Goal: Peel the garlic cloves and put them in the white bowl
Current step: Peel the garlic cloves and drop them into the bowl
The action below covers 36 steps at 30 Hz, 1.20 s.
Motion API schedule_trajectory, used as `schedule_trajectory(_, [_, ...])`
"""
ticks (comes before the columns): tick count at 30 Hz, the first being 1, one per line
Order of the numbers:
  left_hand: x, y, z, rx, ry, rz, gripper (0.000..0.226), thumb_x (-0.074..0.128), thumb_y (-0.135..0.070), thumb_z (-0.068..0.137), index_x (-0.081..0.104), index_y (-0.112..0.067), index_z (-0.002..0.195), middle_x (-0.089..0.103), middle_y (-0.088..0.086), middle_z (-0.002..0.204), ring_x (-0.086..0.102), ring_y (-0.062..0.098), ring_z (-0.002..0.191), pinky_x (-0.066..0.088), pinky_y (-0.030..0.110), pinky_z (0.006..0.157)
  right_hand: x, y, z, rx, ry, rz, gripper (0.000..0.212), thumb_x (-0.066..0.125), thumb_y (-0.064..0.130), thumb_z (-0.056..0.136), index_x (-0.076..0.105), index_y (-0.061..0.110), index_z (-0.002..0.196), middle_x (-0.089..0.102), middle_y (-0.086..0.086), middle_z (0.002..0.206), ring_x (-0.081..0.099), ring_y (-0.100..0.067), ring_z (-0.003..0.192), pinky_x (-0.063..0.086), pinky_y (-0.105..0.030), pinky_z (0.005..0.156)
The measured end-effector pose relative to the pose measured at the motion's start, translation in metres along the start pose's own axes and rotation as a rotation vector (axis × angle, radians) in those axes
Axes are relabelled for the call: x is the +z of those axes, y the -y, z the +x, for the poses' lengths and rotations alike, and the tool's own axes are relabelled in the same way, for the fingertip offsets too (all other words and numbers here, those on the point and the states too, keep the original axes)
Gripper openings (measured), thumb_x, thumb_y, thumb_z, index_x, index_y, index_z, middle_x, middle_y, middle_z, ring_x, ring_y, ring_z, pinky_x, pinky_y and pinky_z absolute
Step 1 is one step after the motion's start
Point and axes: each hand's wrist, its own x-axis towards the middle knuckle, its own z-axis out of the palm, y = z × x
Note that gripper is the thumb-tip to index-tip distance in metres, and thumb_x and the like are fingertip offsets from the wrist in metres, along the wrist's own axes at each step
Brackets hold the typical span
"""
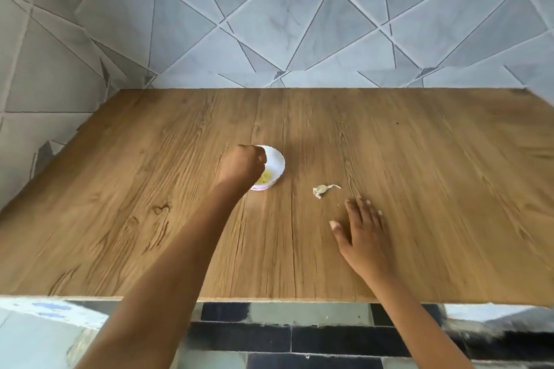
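A small white bowl sits near the middle of the wooden table, with pale yellow peeled garlic cloves inside. My left hand hovers over the bowl's left side with its fingers curled in; whether it holds anything is hidden. A scrap of papery garlic skin lies on the table to the right of the bowl. My right hand rests flat on the table just below and right of that skin, fingers spread, holding nothing.
The wooden table stands against a grey wall with a triangle tile pattern. Its near edge runs across the bottom, with dark and light floor tiles below it.
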Motion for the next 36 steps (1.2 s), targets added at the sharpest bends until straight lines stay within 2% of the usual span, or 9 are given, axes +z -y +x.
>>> schedule_trajectory(3, [0.009, 0.002, 0.018, -0.045, 0.247, 0.195, 0.025, 0.046, -0.014, 0.090, 0.068, -0.015, 0.102, 0.063, 0.004, 0.102, 0.060, 0.023, 0.086, 0.040, 0.027, 0.065, -0.002, 0.000, 0.003, 0.049, 0.008, -0.011, 0.110, -0.030, 0.073, 0.067, 0.012, 0.015, 0.150, 0.007, -0.006, 0.158, 0.001, -0.020, 0.146, -0.010, -0.033, 0.114])
schedule_trajectory(9, [0.010, -0.034, 0.007, 0.098, -0.010, 0.076, 0.019, 0.052, -0.011, 0.084, 0.070, -0.018, 0.084, 0.069, 0.003, 0.083, 0.061, 0.023, 0.070, 0.048, 0.028, 0.058, 0.000, 0.000, 0.003, 0.047, 0.012, 0.013, 0.104, -0.024, 0.073, 0.074, 0.019, 0.015, 0.149, 0.011, -0.006, 0.158, 0.003, -0.018, 0.146, -0.006, -0.034, 0.115])
schedule_trajectory(12, [0.039, -0.068, 0.002, 0.212, 0.125, -0.077, 0.017, 0.054, -0.016, 0.084, 0.071, -0.017, 0.089, 0.071, 0.006, 0.088, 0.065, 0.026, 0.080, 0.054, 0.035, 0.073, -0.002, 0.001, 0.002, 0.044, 0.006, 0.072, 0.101, -0.018, 0.075, 0.076, 0.023, 0.017, 0.148, 0.013, -0.004, 0.158, 0.005, -0.018, 0.146, -0.007, -0.032, 0.115])
schedule_trajectory(14, [0.061, -0.082, 0.002, 0.174, 0.247, -0.019, 0.016, 0.058, -0.019, 0.084, 0.071, -0.015, 0.092, 0.070, 0.007, 0.094, 0.065, 0.027, 0.087, 0.053, 0.033, 0.077, -0.006, 0.001, 0.001, 0.060, -0.010, 0.164, 0.082, 0.006, 0.070, 0.087, 0.026, 0.019, 0.147, 0.017, -0.001, 0.157, 0.008, -0.015, 0.145, -0.003, -0.029, 0.115])
schedule_trajectory(18, [0.078, -0.084, 0.000, 0.052, 0.278, -0.146, 0.009, 0.067, -0.018, 0.080, 0.073, -0.013, 0.086, 0.071, 0.004, 0.087, 0.066, 0.022, 0.085, 0.052, 0.031, 0.073, -0.014, 0.001, 0.003, 0.048, -0.212, 0.512, 0.041, 0.056, 0.027, 0.093, 0.051, 0.012, 0.131, 0.053, 0.000, 0.131, 0.048, -0.013, 0.122, 0.035, -0.015, 0.100])
schedule_trajectory(20, [0.076, -0.081, -0.006, 0.017, 0.267, -0.263, 0.007, 0.073, -0.015, 0.075, 0.073, -0.011, 0.082, 0.071, 0.002, 0.081, 0.066, 0.018, 0.081, 0.051, 0.029, 0.070, -0.020, 0.004, 0.012, 0.114, -0.175, 0.738, 0.031, 0.060, 0.018, 0.091, 0.059, 0.011, 0.122, 0.061, 0.005, 0.112, 0.059, -0.010, 0.102, 0.043, -0.007, 0.082])
schedule_trajectory(23, [0.068, -0.081, -0.019, -0.005, 0.220, -0.509, 0.010, 0.077, -0.009, 0.071, 0.072, -0.008, 0.079, 0.069, 0.000, 0.073, 0.065, 0.015, 0.072, 0.055, 0.033, 0.071, -0.030, 0.007, 0.034, 0.319, 0.027, 1.230, 0.022, 0.061, 0.014, 0.091, 0.065, 0.006, 0.110, 0.069, -0.003, 0.100, 0.066, -0.011, 0.087, 0.054, -0.021, 0.080])
schedule_trajectory(26, [0.063, -0.083, -0.032, 0.045, 0.142, -0.563, 0.010, 0.078, -0.011, 0.073, 0.072, -0.008, 0.080, 0.070, 0.000, 0.072, 0.065, 0.011, 0.069, 0.055, 0.029, 0.068, -0.038, 0.008, 0.046, 0.378, 0.145, 1.538, 0.011, 0.064, 0.010, 0.087, 0.070, 0.004, 0.095, 0.071, -0.006, 0.090, 0.069, -0.009, 0.082, 0.055, -0.019, 0.074])
schedule_trajectory(36, [0.057, -0.083, -0.053, 0.041, 0.008, -0.454, 0.011, 0.073, -0.019, 0.080, 0.075, -0.008, 0.083, 0.073, 0.000, 0.076, 0.066, 0.007, 0.067, 0.047, 0.012, 0.058, -0.028, 0.014, 0.052, 0.260, 0.091, 1.494, 0.010, 0.062, -0.004, 0.084, 0.069, 0.000, 0.091, 0.070, 0.000, 0.077, 0.069, -0.006, 0.071, 0.055, -0.017, 0.068])
